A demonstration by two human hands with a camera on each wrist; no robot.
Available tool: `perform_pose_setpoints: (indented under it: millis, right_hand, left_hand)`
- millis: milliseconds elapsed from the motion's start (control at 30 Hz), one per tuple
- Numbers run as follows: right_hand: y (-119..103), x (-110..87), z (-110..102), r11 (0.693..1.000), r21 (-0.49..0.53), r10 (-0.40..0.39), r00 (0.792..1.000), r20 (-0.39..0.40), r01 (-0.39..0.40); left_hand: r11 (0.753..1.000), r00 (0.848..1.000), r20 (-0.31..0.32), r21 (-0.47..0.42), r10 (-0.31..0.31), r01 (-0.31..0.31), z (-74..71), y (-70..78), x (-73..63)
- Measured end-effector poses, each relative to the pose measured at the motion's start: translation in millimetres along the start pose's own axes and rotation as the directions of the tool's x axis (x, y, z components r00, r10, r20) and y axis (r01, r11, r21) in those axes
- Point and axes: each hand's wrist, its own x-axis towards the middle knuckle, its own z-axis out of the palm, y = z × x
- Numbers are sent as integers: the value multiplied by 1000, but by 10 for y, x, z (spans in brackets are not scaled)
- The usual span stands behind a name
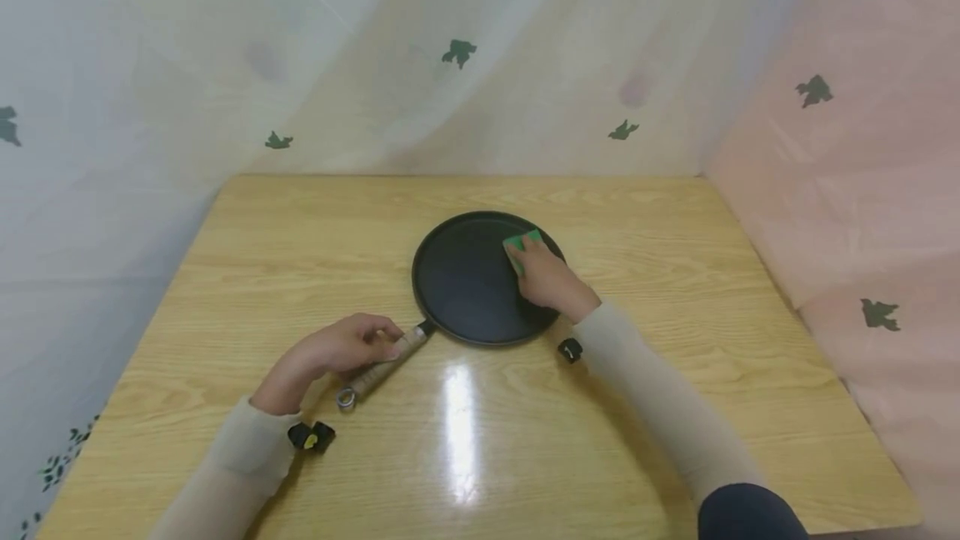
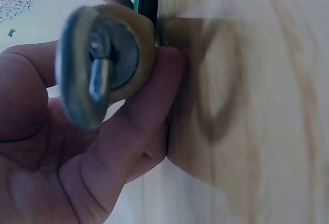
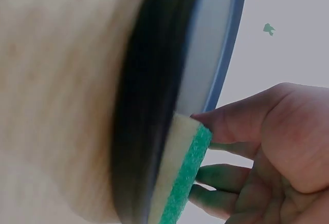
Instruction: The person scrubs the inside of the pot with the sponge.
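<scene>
A round black flat pan (image 1: 480,282) lies on the wooden table, its handle (image 1: 390,363) slanting to the front left. My left hand (image 1: 348,346) holds that handle between thumb and fingers; the left wrist view shows the metal hanging ring (image 2: 82,70) at the handle's end, close to the lens. On the pan's right part, my right hand (image 1: 547,272) grips a sponge (image 3: 177,172) with a green scouring layer on top and a pale layer down against the pan. Thumb and fingertips meet the sponge's green side and edge. Part of the sponge is hidden under the hand.
The wooden table (image 1: 637,232) extends around the pan. Pale cloth with green bird shapes hangs behind it, and a pinkish cloth (image 1: 855,215) borders the right side. Small black wrist devices (image 1: 311,437) sit by both cuffs.
</scene>
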Motion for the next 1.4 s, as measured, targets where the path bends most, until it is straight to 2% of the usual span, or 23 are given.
perform_pose_setpoints:
  millis: [267,500,700,1100,1400]
  right_hand:
    - [-107,-269,131,999,30,-36,998,-54,38]
    - [-331,-445,309,1000,-9,-1,1000,-26,1]
    - [-494,-520,385,999,-46,-15,1000,-19,14]
    - [-851,-447,463,995,0,-103,992,66,104]
    - [-1036,-324,487,985,63,-165,984,72,161]
  left_hand:
    - [1000,1000,1,10,-7,7,12,-1,6]
    - [1000,1000,10,-14,2,-2,4,0,17]
    - [1000,1000,4,-8,5,-4,12,-11,18]
    - [1000,1000,-14,4,-18,18,7,30,-4]
    - [1000,1000,-7,-17,-5,5,0,18,-8]
